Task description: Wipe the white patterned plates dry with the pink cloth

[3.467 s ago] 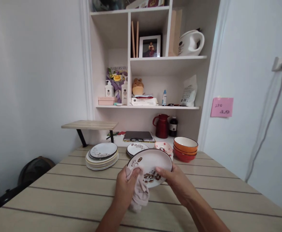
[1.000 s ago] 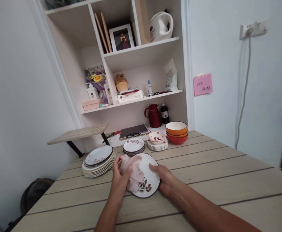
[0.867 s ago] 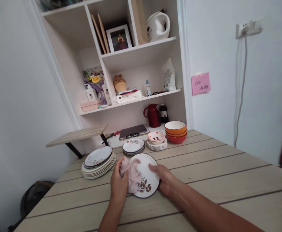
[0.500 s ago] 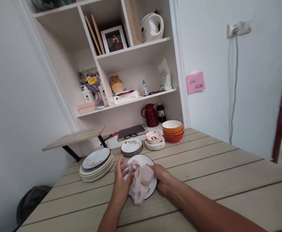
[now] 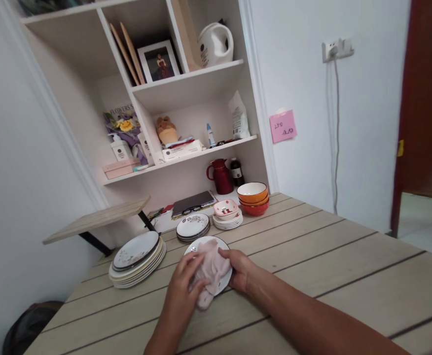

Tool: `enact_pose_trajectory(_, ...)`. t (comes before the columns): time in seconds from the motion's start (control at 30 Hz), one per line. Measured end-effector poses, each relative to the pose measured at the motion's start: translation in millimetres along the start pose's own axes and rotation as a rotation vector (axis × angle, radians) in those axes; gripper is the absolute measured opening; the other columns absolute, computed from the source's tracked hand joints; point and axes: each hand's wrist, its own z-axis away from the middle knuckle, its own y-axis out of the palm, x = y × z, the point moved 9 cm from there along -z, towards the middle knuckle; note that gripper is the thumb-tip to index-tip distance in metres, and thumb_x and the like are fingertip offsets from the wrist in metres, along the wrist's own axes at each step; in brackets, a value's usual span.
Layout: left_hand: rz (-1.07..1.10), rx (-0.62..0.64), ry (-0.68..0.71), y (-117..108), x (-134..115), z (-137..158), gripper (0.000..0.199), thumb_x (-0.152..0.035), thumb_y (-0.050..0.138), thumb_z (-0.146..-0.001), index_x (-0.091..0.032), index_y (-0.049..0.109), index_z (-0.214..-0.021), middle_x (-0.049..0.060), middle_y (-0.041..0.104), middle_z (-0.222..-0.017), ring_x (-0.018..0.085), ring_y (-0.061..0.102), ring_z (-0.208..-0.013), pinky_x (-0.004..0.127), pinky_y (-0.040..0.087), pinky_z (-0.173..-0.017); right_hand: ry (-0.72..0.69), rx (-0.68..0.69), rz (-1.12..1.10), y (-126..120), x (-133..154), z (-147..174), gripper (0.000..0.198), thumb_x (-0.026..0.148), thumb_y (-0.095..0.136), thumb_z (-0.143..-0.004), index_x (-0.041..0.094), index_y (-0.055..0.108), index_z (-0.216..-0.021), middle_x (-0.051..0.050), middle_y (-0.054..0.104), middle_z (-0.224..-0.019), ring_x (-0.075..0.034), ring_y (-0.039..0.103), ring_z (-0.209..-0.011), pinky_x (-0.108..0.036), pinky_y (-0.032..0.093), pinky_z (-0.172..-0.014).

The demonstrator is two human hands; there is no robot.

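Note:
A white plate (image 5: 223,284) with a dark rim is tilted just above or on the table in front of me. My right hand (image 5: 240,270) grips its right edge, thumb on top and fingers underneath. A crumpled pale pink cloth (image 5: 213,266) lies over the plate's face and hangs past its near edge. My left hand (image 5: 186,278) presses the cloth against the plate from the left, its fingers bent over the fabric. The cloth covers most of the plate's middle.
A large plate stack (image 5: 138,259) stands left, small patterned plates (image 5: 193,226) behind. Beyond are white saucers (image 5: 228,220) under a panda dish (image 5: 225,209), and orange and red bowls (image 5: 253,197). A raised wooden shelf (image 5: 97,217) overhangs the table's left; a red jug (image 5: 221,176) stands behind.
My left hand has closed in on the cloth, which is now bunched flatter against the plate. The right hand keeps hold of the rim. The view has swung slightly right.

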Motion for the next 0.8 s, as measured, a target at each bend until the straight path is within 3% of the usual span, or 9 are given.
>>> enact_pose_trajectory(0.1, -0.047, 0.152, 0.018, 22, 1, 2, 0.044, -0.028, 0.065, -0.076, -0.036, 0.061, -0.119, 0.006, 0.055, -0.129, 0.026, 0.050, -0.119, 0.044, 0.040, -0.102, -0.032, 0.016, 0.038, 3, 1, 0, 0.032, 0.027, 0.041, -0.089, 0.006, 0.060, -0.104, -0.013, 0.073, -0.079, -0.021, 0.069, -0.068, -0.037, 0.052, -0.075)
enact_pose_trajectory(0.33, -0.255, 0.270, 0.149, 34, -8, 1, 0.037, -0.036, 0.066, -0.077, -0.038, 0.064, -0.114, 0.006, 0.057, -0.129, 0.027, 0.050, -0.119, 0.047, 0.041, -0.100, -0.059, -0.018, 0.101, 2, 2, 3, 0.035, 0.032, 0.043, -0.089, 0.006, 0.063, -0.098, -0.014, 0.072, -0.077, -0.021, 0.069, -0.067, -0.036, 0.053, -0.069)
enact_pose_trajectory(0.47, -0.458, 0.187, 0.158, 35, -10, -4, 0.037, -0.032, 0.068, -0.076, -0.038, 0.064, -0.112, 0.005, 0.060, -0.125, 0.028, 0.053, -0.115, 0.056, 0.032, -0.102, -0.095, -0.002, 0.111, 4, 3, 5, 0.026, 0.027, 0.048, -0.086, 0.008, 0.063, -0.095, -0.011, 0.072, -0.073, -0.020, 0.068, -0.062, -0.033, 0.053, -0.064)
enact_pose_trajectory(0.6, -0.605, 0.064, 0.128, 33, -10, -7, 0.032, -0.029, 0.063, -0.080, -0.032, 0.063, -0.112, 0.005, 0.063, -0.118, 0.026, 0.057, -0.106, 0.056, 0.027, -0.103, -0.114, -0.056, 0.070, -1, 5, 3, 0.030, 0.031, 0.047, -0.089, 0.007, 0.061, -0.100, -0.012, 0.072, -0.074, -0.020, 0.067, -0.061, -0.035, 0.053, -0.064)
enact_pose_trajectory(0.8, -0.764, -0.003, 0.085, 31, -5, -4, 0.022, -0.022, 0.057, -0.085, -0.020, 0.066, -0.104, 0.008, 0.067, -0.105, 0.024, 0.060, -0.093, 0.042, 0.045, -0.085, -0.109, -0.112, -0.022, -5, 8, 5, 0.037, 0.034, 0.042, -0.092, 0.005, 0.058, -0.107, -0.016, 0.072, -0.082, -0.022, 0.068, -0.072, -0.036, 0.052, -0.073)
